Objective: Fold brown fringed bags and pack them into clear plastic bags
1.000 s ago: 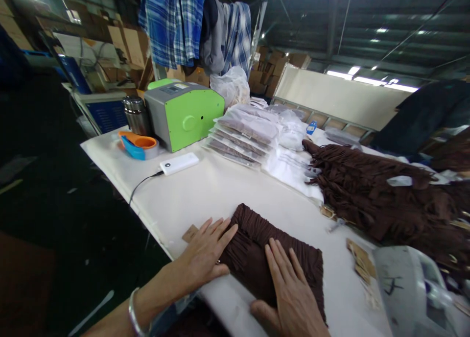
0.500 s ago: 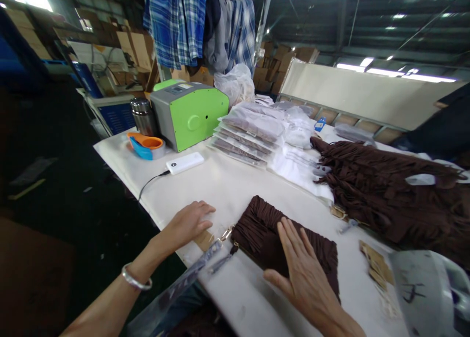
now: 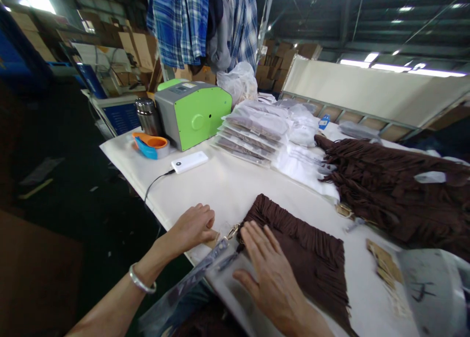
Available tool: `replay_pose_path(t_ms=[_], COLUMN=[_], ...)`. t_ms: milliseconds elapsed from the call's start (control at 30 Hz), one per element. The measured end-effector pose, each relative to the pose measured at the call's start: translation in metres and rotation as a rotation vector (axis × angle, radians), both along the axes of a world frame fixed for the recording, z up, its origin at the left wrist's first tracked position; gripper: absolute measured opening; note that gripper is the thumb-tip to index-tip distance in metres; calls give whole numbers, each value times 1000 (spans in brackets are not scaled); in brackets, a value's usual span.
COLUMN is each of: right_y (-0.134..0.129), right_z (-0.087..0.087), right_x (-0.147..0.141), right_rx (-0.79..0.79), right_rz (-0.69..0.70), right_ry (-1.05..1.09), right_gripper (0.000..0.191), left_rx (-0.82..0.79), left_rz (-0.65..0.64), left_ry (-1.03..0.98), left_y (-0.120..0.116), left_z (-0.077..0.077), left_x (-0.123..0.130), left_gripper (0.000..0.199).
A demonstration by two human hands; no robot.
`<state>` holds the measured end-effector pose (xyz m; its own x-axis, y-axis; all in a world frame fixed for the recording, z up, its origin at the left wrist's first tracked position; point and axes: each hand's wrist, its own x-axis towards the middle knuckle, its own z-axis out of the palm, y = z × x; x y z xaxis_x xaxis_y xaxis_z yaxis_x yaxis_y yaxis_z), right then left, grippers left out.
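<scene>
A dark brown fringed bag (image 3: 304, 251) lies flat on the white table in front of me. At its left corner is a gold clasp (image 3: 233, 230), joined to a strap in clear plastic (image 3: 191, 283) that hangs over the table edge. My right hand (image 3: 270, 273) rests flat over the bag's left side, fingers stretched out. My left hand (image 3: 193, 227) is left of the clasp, its fingers curled in. Beside its thumb shows a brown card tag (image 3: 213, 240); whether the fingers grip anything is hidden.
A white power bank (image 3: 190, 162) with a cable, tape dispensers (image 3: 151, 145), a steel flask (image 3: 147, 117) and a green-grey machine (image 3: 198, 114) stand at the back left. Bagged packets (image 3: 253, 131) lie behind. More brown fringed pieces (image 3: 396, 185) and a grey machine (image 3: 428, 288) are at right.
My right hand has slid left across the bag to its clasp end. The fingers of my left hand, stretched out before, are now curled. The bag's fringe lies smoother.
</scene>
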<state>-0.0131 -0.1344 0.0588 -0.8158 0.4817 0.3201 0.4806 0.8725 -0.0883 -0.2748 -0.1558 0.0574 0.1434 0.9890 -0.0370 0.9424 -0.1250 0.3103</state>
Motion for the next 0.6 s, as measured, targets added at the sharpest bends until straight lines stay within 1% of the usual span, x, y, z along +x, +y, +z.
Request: replay_pose_path(t_ms=[67,133,200,267,300,333,367,433,467,533,600], right_y=[-20,-39,-52,-57,-57,-55,-52,-44,-40,-31,-23], right_z=[-3,-9,-17,-24,-28,-31,-34,-37,-38,-34,-26], right_x=[-31,-61,-82,-90,-89,-84,-76,-55,-43,-20,-2], right_rx=[-36,-46,-19,-8,-19,-38,-59,-83,-86,-102,-128], right_rz=[133,229,237,232,246,266,284,284,273,254,237], right_ry=[29,14,-29,-62,-63,-55,-40,2,21,33,5], right_gripper=[50,43,38,32,32,37,46,60,62,56,47], left_rx=[-9,-30,-52,-59,-59,-58,-60,-62,-60,-54,-48], left_rz=[13,44,70,76,70,62,53,37,34,39,40], left_ry=[18,13,-14,-43,-51,-55,-55,-51,-48,-40,-30], left_y=[0,0,1,2,3,4,5,6,6,7,6], left_z=[2,4,5,4,3,1,-1,-5,-6,-8,-6], left_x=[1,1,1,-1,-2,-3,-4,-6,-6,-6,-5], left_gripper=[13,11,10,12,13,14,15,16,16,15,15])
